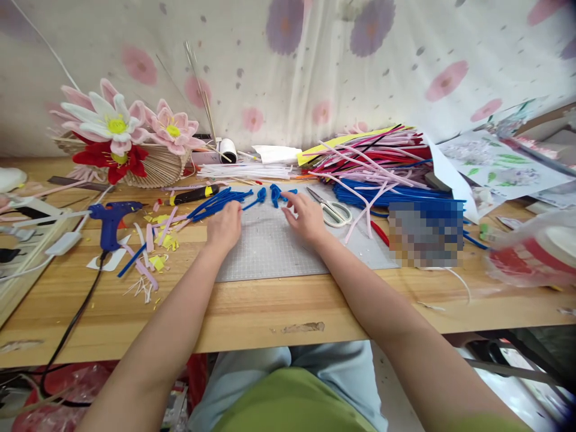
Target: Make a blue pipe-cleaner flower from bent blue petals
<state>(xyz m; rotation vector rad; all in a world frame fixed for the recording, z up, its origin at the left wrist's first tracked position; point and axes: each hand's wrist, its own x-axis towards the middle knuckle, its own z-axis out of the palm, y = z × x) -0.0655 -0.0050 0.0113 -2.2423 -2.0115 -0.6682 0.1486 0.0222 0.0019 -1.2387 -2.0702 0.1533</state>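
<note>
My left hand is closed, its fingers pinching the end of a blue pipe cleaner whose far end is bent into a small loop. To its right, my right hand has its thumb and fingers apart. Just beyond those fingertips a bent blue pipe cleaner piece lies on the grey cutting mat. Behind my left hand is a bunch of blue pipe cleaners. White-handled scissors rest right beside my right hand.
A blue glue gun stands at left near yellow and pink scraps. Pipe-cleaner flowers and a black-and-yellow cutter are behind. Long blue pipe cleaners and pink ones pile up at right, near a plastic-wrapped tub.
</note>
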